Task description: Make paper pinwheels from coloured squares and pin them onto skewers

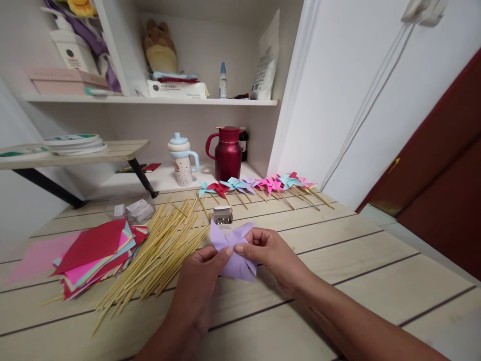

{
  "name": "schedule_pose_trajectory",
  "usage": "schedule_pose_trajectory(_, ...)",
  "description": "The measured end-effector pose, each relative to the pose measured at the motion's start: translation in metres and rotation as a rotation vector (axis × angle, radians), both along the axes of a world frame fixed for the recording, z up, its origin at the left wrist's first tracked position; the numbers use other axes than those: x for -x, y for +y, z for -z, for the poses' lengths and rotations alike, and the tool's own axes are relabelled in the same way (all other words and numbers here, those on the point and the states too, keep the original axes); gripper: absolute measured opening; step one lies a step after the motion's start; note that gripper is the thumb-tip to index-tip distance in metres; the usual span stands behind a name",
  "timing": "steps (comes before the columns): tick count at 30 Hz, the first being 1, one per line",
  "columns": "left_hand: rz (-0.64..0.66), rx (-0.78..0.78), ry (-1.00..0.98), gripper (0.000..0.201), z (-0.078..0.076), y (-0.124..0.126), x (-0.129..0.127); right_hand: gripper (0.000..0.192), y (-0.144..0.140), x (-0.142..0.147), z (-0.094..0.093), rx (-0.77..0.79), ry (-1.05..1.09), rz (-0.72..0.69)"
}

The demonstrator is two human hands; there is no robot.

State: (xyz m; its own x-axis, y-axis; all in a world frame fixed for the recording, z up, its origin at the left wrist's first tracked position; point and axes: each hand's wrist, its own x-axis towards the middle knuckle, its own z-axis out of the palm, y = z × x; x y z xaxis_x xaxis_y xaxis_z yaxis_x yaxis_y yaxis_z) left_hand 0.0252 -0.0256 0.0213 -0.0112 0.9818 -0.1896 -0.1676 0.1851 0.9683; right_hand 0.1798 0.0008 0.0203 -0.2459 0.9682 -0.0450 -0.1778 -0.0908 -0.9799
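A purple paper pinwheel (237, 265) is held between both hands above the table, its folded blades spread around the middle. My left hand (206, 265) pinches its left side, thumb near the centre. From the right, my right hand (268, 250) pinches it with thumb and forefinger, also close to the centre. No stick shows on this pinwheel. Just behind it stands a small open box (223, 215) of shiny metal pins. Left of my hands lies a loose heap of thin wooden sticks (161, 255), and beyond that a stack of coloured paper sheets (93, 248).
Several pinwheels on sticks (270, 185) lie in a row at the table's back. Behind them stand a dark red jug (228, 155) and a cup with a blue handle (183, 163). A small raised stand (124, 150) bears white rolls (75, 144). Small boxes (139, 209) sit behind the paper.
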Motion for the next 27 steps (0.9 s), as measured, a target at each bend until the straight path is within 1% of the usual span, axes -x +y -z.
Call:
schedule_pose_trajectory(2, -0.007, 0.031, -0.050, 0.023, -0.001, 0.001, 0.003, 0.031, 0.000, -0.001, 0.002, -0.041, 0.038, -0.020)
schedule_pose_trajectory(4, -0.028, 0.054, -0.090, 0.028, -0.002, 0.002, 0.008, 0.026, 0.000, -0.004, 0.004, -0.120, 0.041, -0.015)
schedule_pose_trajectory(7, -0.052, 0.049, -0.138, 0.035, -0.005, 0.004, 0.016, 0.031, 0.000, -0.009, 0.003, -0.290, -0.054, 0.041)
schedule_pose_trajectory(9, -0.068, 0.039, -0.149, 0.036, -0.006, 0.005, 0.020, 0.033, -0.002, -0.012, -0.001, -0.420, -0.133, 0.059)
schedule_pose_trajectory(11, -0.069, 0.038, -0.145, 0.035, -0.005, 0.006, 0.022, 0.028, -0.004, -0.015, -0.004, -0.539, -0.194, 0.039)
schedule_pose_trajectory(12, -0.061, 0.044, -0.145, 0.035, -0.005, 0.006, 0.022, 0.022, -0.004, -0.016, -0.005, -0.577, -0.222, 0.023)
schedule_pose_trajectory(14, -0.024, 0.057, -0.152, 0.036, -0.004, 0.006, 0.021, 0.011, -0.004, -0.018, -0.006, -0.610, -0.275, 0.009)
schedule_pose_trajectory(15, -0.012, 0.061, -0.151, 0.036, -0.003, 0.006, 0.021, 0.009, -0.003, -0.018, -0.006, -0.613, -0.298, 0.013)
schedule_pose_trajectory(18, -0.008, 0.069, -0.138, 0.036, -0.003, 0.004, 0.020, 0.013, 0.001, -0.017, -0.003, -0.648, -0.359, 0.013)
schedule_pose_trajectory(22, 0.010, 0.062, -0.176, 0.036, -0.005, 0.003, 0.020, 0.020, 0.000, -0.013, -0.002, -0.706, -0.386, -0.029)
schedule_pose_trajectory(27, -0.011, 0.063, -0.137, 0.035, -0.006, 0.002, 0.019, 0.014, -0.004, -0.011, -0.006, -0.649, -0.383, -0.024)
